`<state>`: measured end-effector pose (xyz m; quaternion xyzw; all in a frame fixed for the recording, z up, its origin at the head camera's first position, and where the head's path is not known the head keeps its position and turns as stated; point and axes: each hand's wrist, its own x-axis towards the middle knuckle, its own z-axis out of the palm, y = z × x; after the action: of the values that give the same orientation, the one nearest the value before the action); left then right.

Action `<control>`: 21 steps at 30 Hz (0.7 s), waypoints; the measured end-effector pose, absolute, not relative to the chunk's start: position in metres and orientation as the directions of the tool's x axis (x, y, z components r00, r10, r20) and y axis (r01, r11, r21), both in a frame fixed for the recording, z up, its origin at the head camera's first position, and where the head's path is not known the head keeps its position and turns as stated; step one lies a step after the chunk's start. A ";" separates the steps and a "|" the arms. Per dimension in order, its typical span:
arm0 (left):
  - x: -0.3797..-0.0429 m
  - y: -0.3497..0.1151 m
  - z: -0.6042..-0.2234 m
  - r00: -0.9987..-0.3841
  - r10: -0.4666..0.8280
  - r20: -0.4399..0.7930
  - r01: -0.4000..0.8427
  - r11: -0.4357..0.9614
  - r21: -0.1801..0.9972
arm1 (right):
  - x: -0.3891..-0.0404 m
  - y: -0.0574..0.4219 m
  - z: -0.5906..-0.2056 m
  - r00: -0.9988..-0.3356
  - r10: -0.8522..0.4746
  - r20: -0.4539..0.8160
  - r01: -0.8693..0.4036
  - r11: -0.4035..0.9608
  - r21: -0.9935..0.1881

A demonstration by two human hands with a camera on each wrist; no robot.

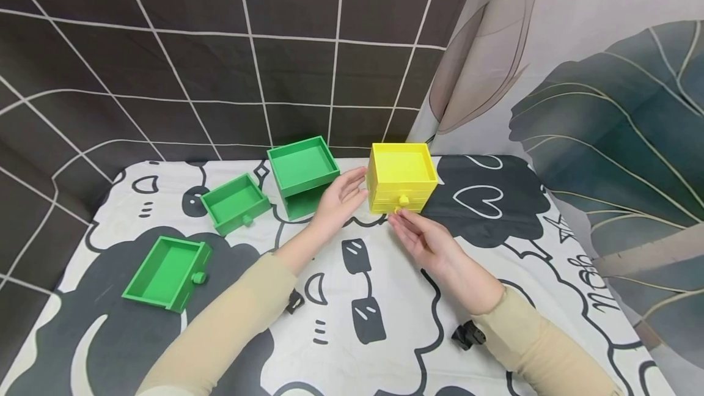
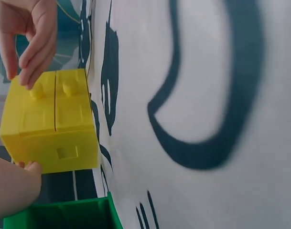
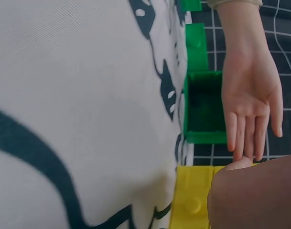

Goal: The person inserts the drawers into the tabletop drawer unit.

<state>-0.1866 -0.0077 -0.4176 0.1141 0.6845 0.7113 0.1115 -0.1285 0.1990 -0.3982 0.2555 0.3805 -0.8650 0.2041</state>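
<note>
Long beige sleeves (image 1: 231,316), matching cuffs (image 1: 497,319), small black wrist devices (image 1: 469,335), bare left hand (image 1: 342,198), bare right hand (image 1: 428,246)

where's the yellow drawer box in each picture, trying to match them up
Head: the yellow drawer box sits just right of centre, at middle height.
Left wrist: the yellow drawer box is at the left, middle height, turned sideways.
Right wrist: the yellow drawer box is right of centre at the bottom edge, cut off and partly covered.
Shared landmark: the green cabinet, left of it, below it and above it respectively.
</note>
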 end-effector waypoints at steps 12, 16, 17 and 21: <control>-0.156 -0.043 -0.418 -0.950 0.311 -0.022 -0.034 -0.033 0.999 | -0.126 0.183 -0.380 -0.804 -0.206 -0.558 0.556 -0.592 -0.582; -0.150 -0.057 -0.421 -0.952 0.304 -0.025 -0.045 -0.061 0.997 | -0.129 0.177 -0.375 -0.811 -0.214 -0.545 0.557 -0.567 -0.606; -0.148 -0.060 -0.422 -0.952 0.304 -0.025 -0.046 -0.064 0.997 | -0.130 0.175 -0.374 -0.812 -0.216 -0.542 0.557 -0.560 -0.613; -0.144 -0.073 -0.425 -0.952 0.304 -0.048 -0.077 -0.082 0.994 | -0.133 0.171 -0.370 -0.810 -0.213 -0.547 0.564 -0.538 -0.627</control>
<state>-0.1437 -0.0729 -0.4250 0.0855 0.6648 0.7306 0.1301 -0.1329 0.1713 -0.3697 0.2076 0.4234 -0.8519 0.2280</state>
